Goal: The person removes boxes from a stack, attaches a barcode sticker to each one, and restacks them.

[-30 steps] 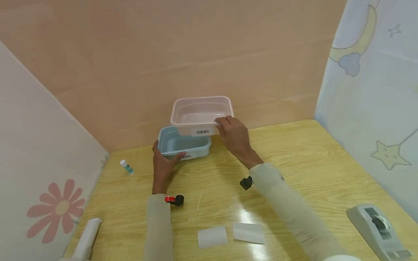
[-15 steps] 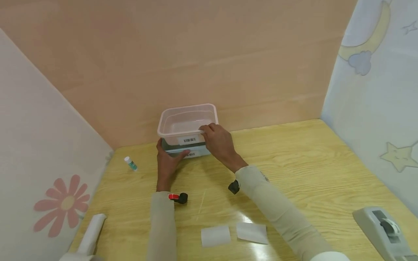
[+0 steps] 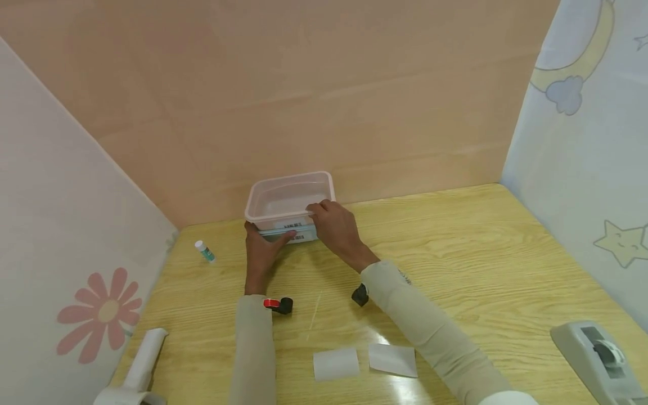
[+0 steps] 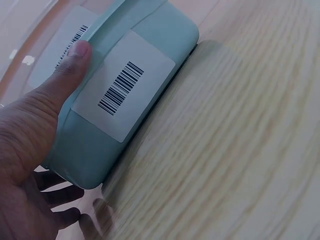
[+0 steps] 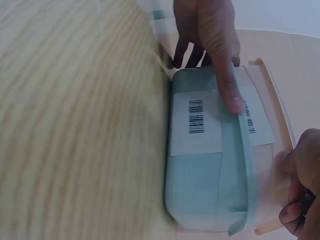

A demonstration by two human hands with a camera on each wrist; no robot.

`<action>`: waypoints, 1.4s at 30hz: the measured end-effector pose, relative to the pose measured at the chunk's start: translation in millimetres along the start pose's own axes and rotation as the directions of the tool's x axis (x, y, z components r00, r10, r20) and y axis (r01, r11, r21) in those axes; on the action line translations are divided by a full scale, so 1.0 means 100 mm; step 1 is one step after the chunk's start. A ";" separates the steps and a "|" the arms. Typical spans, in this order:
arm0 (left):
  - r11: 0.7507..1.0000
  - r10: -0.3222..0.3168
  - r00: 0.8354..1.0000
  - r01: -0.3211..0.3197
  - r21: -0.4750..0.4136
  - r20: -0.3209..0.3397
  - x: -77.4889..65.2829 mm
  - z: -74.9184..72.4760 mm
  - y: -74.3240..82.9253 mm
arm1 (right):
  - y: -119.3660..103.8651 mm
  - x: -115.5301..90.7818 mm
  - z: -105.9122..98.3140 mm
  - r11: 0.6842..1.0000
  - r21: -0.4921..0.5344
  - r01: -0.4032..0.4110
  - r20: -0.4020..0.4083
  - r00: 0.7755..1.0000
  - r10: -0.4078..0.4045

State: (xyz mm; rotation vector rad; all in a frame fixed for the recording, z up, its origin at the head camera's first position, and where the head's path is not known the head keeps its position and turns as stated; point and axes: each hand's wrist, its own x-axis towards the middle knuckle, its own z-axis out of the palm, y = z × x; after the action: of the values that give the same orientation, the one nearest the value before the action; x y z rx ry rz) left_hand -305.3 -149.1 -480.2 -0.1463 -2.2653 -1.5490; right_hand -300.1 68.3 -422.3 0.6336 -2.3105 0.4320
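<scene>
A pink plastic bin [image 3: 288, 194] sits partly inside a light blue bin [image 4: 90, 150] at the back of the table. Each bin carries a white barcode label on its front, plain in both wrist views. My left hand [image 3: 260, 253] grips the blue bin at its left front corner, thumb along the front rim and fingers round the left side. With my right hand [image 3: 336, 228] I pinch the pink bin's front rim near its right corner. Most of the blue bin is hidden under the pink one in the head view.
A glue stick [image 3: 205, 251] lies to the left. Two white paper slips [image 3: 336, 364] lie near the front. A grey tape dispenser [image 3: 599, 360] is at the right, and a white handled device [image 3: 144, 363] at the front left. An orange-brown backdrop [image 3: 324, 101] rises behind the bins.
My right hand has brought the pink bin left and down, from above the blue bin to partly inside it. My left hand has kept its grip on the blue bin.
</scene>
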 end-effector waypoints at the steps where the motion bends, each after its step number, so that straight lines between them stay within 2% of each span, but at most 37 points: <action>1: 1.000 0.008 1.000 -0.008 -0.001 0.000 0.00 0.00 0.00 | 0.00 -0.01 0.01 1.000 0.006 -0.002 -0.002 1.000 0.002; 6: 0.998 0.032 0.999 -0.031 -0.046 0.017 0.00 0.00 0.05 | 0.00 -0.03 0.06 0.999 0.048 0.004 -0.025 1.000 -0.003; 11: 0.992 0.006 1.000 -0.003 -0.122 0.025 -0.07 -0.05 0.21 | -0.01 -0.06 0.12 0.999 0.045 -0.001 0.000 1.000 0.001; 17: 0.994 -0.009 0.999 0.013 -0.105 0.047 -0.11 -0.08 0.31 | -0.02 -0.09 0.13 0.999 0.027 -0.035 0.058 0.998 0.034; 21: 0.994 -0.010 0.999 0.015 -0.108 0.046 -0.08 -0.07 0.25 | -0.03 -0.11 0.11 0.999 0.019 -0.037 0.086 0.996 0.035; 25: 0.993 -0.008 1.000 0.011 -0.119 0.021 -0.04 -0.04 0.07 | -0.01 -0.13 0.15 1.000 0.023 -0.017 0.088 0.996 0.015; 29: 0.993 -0.039 0.999 0.040 -0.114 0.007 -0.02 -0.02 -0.08 | 0.00 -0.16 0.18 0.999 0.035 0.009 0.065 0.998 -0.011; 34: 0.992 -0.069 0.998 0.070 -0.109 0.012 -0.03 -0.04 -0.10 | 0.01 -0.19 0.20 0.999 0.044 0.022 0.054 0.998 -0.024; 42: 0.993 -0.044 0.999 0.046 -0.108 0.022 0.00 -0.06 -0.15 | 0.03 -0.19 0.19 0.995 0.098 0.030 0.047 0.998 -0.035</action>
State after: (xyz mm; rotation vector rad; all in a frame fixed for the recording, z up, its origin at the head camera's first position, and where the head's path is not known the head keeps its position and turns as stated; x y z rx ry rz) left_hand -308.4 -160.1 -492.0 -0.1418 -2.2138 -1.7018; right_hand -300.0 68.0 -449.6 0.7356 -2.3332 0.5211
